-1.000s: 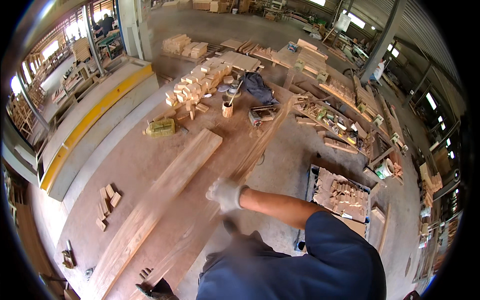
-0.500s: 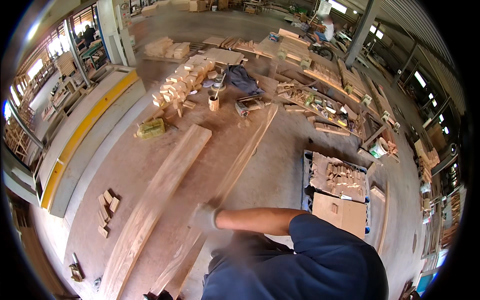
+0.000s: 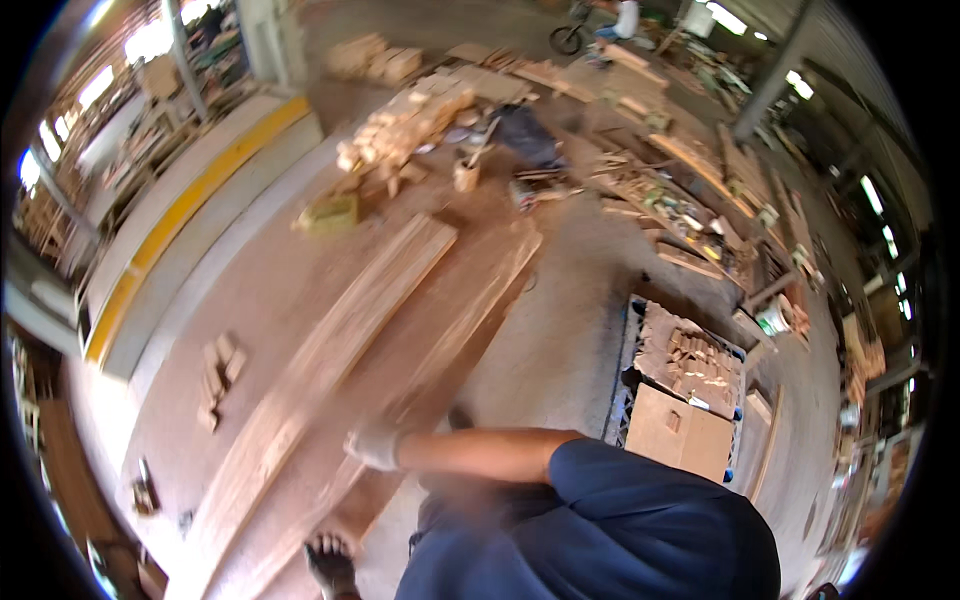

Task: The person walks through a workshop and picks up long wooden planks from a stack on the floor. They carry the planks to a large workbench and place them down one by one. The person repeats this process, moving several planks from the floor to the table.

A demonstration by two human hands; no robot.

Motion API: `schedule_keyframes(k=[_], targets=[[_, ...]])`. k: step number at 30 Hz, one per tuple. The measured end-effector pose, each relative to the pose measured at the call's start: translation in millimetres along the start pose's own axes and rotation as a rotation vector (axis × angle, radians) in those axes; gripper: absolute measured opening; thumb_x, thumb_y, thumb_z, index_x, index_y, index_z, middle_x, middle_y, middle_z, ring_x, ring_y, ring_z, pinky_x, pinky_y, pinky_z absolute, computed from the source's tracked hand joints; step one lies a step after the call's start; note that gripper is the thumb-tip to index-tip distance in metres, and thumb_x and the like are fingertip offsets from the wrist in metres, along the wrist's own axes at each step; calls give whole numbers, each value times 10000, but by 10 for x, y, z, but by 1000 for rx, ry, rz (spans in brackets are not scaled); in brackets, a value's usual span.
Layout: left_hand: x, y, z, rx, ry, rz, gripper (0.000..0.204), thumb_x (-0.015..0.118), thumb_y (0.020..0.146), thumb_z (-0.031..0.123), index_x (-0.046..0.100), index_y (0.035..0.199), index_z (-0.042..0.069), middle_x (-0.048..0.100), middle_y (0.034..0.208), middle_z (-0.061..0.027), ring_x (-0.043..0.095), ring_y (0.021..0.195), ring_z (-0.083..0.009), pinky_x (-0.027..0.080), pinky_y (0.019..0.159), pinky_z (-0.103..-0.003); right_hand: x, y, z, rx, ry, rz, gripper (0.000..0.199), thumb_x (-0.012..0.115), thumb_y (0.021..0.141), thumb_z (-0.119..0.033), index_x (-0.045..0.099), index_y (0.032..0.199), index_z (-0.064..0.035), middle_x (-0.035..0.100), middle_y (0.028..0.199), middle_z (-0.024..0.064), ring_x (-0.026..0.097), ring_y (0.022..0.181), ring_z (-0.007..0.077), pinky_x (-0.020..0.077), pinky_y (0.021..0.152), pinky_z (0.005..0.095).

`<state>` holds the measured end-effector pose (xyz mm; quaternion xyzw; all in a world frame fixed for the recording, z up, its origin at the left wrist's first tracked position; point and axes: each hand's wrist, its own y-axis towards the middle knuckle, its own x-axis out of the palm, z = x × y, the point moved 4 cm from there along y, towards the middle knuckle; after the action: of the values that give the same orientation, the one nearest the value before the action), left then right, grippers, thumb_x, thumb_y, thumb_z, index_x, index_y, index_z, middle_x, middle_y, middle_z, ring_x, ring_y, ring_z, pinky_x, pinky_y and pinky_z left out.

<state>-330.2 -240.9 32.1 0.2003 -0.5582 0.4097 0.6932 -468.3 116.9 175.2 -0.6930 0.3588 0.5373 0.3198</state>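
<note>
Two long wooden boards lie side by side on the reddish-brown work surface. My right hand, in a pale glove, reaches across to the narrower right board. Motion smears its fingers, so I cannot tell whether they grip anything or touch the wood. Low in the picture is my left hand, dark-gloved, with fingers apart beside the lower end of that board. No object shows in it. The wider left board runs from the lower edge up toward the piled blocks.
Small wood blocks and a hand plane lie to the left. Beyond the boards are a block pile, a yellowish bundle and a cup. A blue-edged pallet with cardboard stands right. A person is far off.
My right hand has moved left and slightly down along the narrower board. My left hand has come further into view at the bottom. The whole view has shifted and blurred.
</note>
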Motion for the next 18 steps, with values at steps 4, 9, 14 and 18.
schedule_keyframes(k=[4,9,14,18], targets=[[1031,331,-621,11,115,835,347,507,1037,422,618,1134,108,672,1089,-77,634,1002,-280,536,853,-412,-128,-614,203,-82,138,334,157,578,824,-203,697,855,-105,702,919,111,666,918,284,495,847,443],[852,329,-1127,-15,-75,722,296,558,1017,403,656,1058,126,707,978,-70,660,894,-268,563,749,-408,44,-1425,654,87,230,-72,220,622,871,-328,686,906,-120,697,991,114,652,975,273,483,894,440],[565,345,-1540,9,315,606,265,530,1033,395,602,1078,145,608,917,-12,589,876,-200,503,772,-335,-122,-1899,1324,287,282,2,253,591,890,-339,677,819,-112,695,850,131,686,814,328,545,716,482],[1392,768,-1700,-89,145,551,244,565,1014,384,591,1072,148,572,872,1,586,880,-185,491,773,-328,-216,-2019,1955,305,130,193,189,680,834,-277,618,940,-133,660,938,103,635,895,327,516,778,468]])
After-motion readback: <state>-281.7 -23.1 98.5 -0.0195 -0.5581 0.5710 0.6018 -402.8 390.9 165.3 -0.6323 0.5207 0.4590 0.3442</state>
